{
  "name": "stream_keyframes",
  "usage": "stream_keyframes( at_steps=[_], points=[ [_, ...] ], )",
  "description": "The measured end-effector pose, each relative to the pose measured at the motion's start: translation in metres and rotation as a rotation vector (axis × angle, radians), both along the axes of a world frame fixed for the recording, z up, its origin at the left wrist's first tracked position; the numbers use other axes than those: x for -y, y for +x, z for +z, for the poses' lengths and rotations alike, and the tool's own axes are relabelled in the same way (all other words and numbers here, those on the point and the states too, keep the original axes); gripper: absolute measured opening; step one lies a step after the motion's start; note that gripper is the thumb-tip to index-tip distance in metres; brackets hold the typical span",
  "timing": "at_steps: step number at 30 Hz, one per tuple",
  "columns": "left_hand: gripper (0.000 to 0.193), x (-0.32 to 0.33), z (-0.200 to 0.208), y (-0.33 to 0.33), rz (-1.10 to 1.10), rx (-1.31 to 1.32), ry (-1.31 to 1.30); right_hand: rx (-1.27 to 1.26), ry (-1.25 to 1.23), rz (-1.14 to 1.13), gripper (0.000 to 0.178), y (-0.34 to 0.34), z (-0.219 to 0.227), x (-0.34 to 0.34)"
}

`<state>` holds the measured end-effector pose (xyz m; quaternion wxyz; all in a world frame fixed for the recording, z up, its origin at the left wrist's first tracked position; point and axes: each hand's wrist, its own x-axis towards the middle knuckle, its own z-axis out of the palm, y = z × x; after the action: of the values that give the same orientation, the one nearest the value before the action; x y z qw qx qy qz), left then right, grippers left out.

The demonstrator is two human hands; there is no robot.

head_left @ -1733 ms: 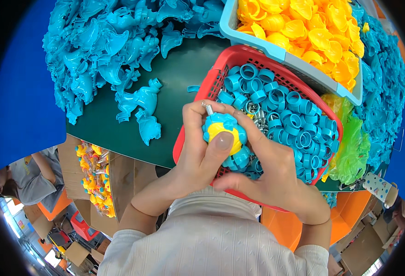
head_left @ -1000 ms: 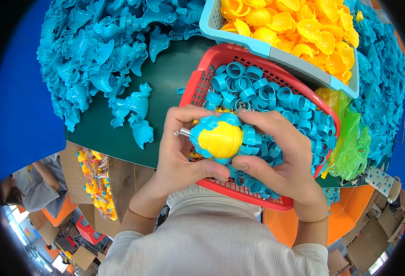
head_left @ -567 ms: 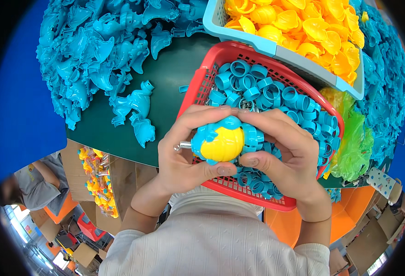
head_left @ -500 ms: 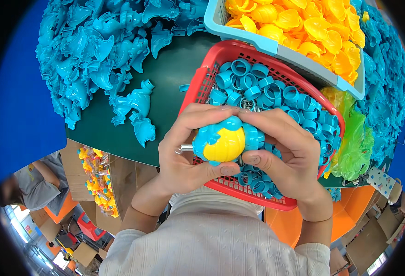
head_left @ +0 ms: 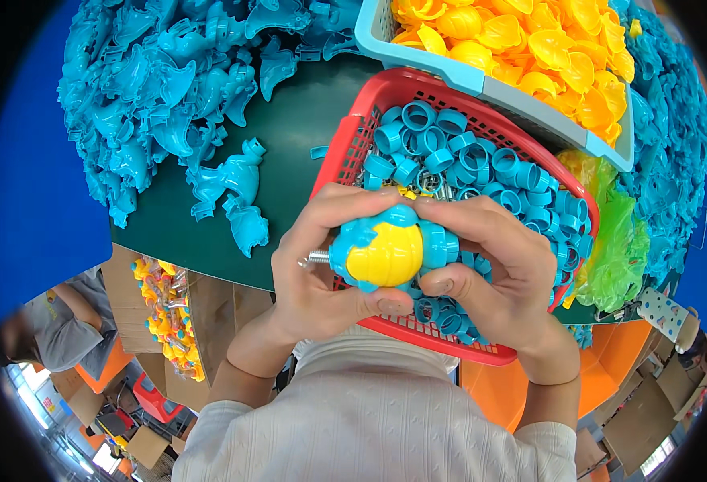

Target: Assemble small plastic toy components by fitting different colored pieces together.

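Between my two hands is a rounded blue-and-yellow plastic toy piece, held sideways over the red basket. A metal screw-like shaft sticks out of its left end. My left hand is closed round the left side, fingers above and thumb below. At the right end sits a blue ring-shaped collar, which my right hand pinches between fingers and thumb. Below and behind my hands, the red basket holds many loose blue plastic rings and some metal parts.
A grey-blue crate of yellow shell-shaped pieces stands behind the basket. Heaps of blue molded parts cover the far left and right of the dark green table. Green plastic bags lie to the right. A box of toys stands left, below the table.
The toy piece has shifted slightly left within my grip. My right fingers have opened a little around the collar, baring more of it. The view has moved slightly.
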<state>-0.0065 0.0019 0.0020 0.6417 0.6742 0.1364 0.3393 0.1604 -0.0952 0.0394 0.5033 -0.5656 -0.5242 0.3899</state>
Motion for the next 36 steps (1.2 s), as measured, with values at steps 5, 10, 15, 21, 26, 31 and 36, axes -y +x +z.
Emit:
stream_keyframes(
  at_steps=[5,10,15,21,26,31,36],
  points=[
    [0.089,0.009,0.004,0.005,0.032,0.024,-0.315,-0.042,-0.018,-0.055,0.056,-0.003,0.001,0.001],
    [0.075,0.004,0.007,0.012,0.086,-0.067,-0.099,0.163,0.113,-0.069,0.062,-0.002,-0.006,0.001],
    [0.058,0.007,0.017,0.013,0.084,-0.11,-0.446,0.23,0.245,0.019,0.05,-0.003,-0.008,-0.007],
    [0.045,0.011,0.014,0.009,0.091,-0.128,-0.478,0.259,0.094,0.047,0.06,-0.013,-0.003,-0.003],
    [0.037,0.012,0.016,0.006,0.137,-0.15,-0.56,0.253,0.081,0.093,0.063,-0.016,-0.003,-0.001],
    [0.034,0.008,0.016,0.002,0.062,-0.223,-0.588,0.091,-0.043,0.16,0.068,-0.013,0.001,-0.002],
    [0.03,0.013,0.011,0.006,0.129,-0.21,-0.504,0.104,-0.064,0.126,0.072,-0.018,-0.002,0.0]
  ],
)
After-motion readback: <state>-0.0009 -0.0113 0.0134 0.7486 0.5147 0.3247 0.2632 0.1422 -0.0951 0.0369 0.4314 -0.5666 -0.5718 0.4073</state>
